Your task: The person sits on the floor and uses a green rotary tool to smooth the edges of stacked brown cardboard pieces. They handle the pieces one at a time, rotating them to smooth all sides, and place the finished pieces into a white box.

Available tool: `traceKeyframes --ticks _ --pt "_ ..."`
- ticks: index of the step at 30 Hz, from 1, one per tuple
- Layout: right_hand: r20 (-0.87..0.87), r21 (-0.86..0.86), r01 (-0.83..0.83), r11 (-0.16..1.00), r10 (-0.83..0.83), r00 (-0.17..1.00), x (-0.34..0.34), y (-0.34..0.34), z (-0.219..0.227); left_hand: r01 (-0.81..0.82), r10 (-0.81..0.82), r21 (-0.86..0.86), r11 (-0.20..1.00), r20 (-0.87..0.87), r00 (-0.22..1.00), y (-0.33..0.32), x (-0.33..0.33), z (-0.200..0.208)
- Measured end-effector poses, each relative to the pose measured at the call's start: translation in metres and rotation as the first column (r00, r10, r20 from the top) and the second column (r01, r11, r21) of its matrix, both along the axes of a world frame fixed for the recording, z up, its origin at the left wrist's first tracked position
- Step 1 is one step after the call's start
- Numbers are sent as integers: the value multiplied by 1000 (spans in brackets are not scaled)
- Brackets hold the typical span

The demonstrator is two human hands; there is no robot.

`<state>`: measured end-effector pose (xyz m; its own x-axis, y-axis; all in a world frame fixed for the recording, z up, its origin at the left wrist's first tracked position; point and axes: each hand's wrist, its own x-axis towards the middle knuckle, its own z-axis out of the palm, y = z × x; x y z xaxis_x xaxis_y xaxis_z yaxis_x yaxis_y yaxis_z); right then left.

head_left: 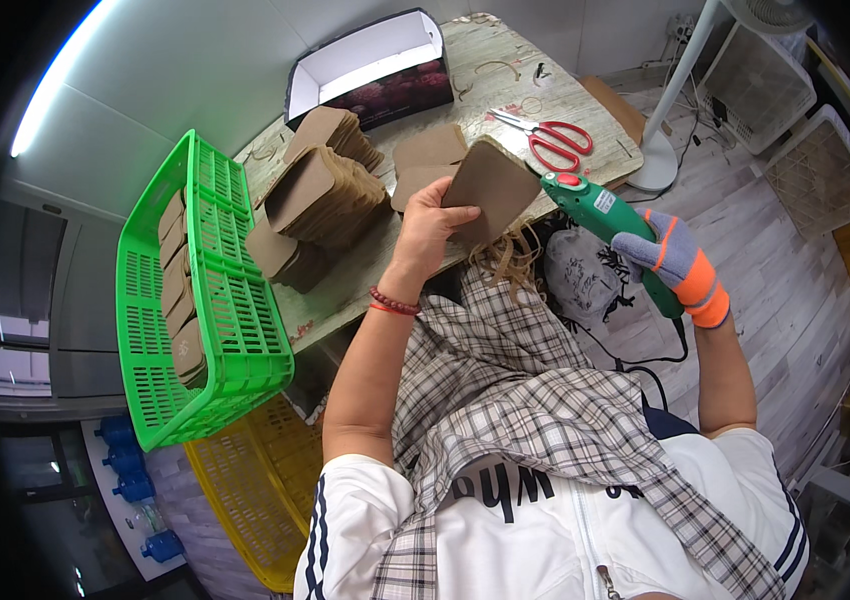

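Note:
My bare left hand (427, 228) is closed on a flat brown piece with rounded corners (497, 188), fingers behind it and thumb on its near face. My right hand (683, 262), in a grey and orange glove, grips a green corded electric cutter (597, 207). The cutter's head is at the right edge of the brown piece; whether they touch I cannot tell. Thin tan strips (508, 262) hang below the piece at the table's edge. Beyond the hands lie red-handled scissors (557, 143), their blades apart.
Stacks of similar brown pieces (323, 195) stand on the worn table (490, 75), beside an open white-lined box (390, 97). A green crate (240, 290) holding more pieces is at left, above a yellow crate (245, 480). A fan stand (657, 160) and a black cord (635, 362) are at right.

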<state>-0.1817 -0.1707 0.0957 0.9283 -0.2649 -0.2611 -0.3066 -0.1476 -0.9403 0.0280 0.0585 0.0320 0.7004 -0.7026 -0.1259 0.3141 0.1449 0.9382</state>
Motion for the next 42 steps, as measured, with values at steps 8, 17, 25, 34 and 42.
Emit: traceKeyframes --ticks 8,17,25,34,42 --pt "9 -65 14 998 -13 1000 2 6 0 158 -160 223 962 -10 987 1 -6 14" --pt "-4 -10 -11 1000 11 1000 3 7 5 87 -186 362 928 249 950 7 2 23" --pt "-5 -22 -66 998 66 998 -1 2 -9 -120 95 85 989 251 963 12 16 27" --pt "-11 22 -129 991 129 992 1 7 -14 3 -30 110 994 240 970 6 13 25" --pt "-13 18 -137 990 137 990 6 12 -8 167 -273 383 908 242 931 -7 0 34"
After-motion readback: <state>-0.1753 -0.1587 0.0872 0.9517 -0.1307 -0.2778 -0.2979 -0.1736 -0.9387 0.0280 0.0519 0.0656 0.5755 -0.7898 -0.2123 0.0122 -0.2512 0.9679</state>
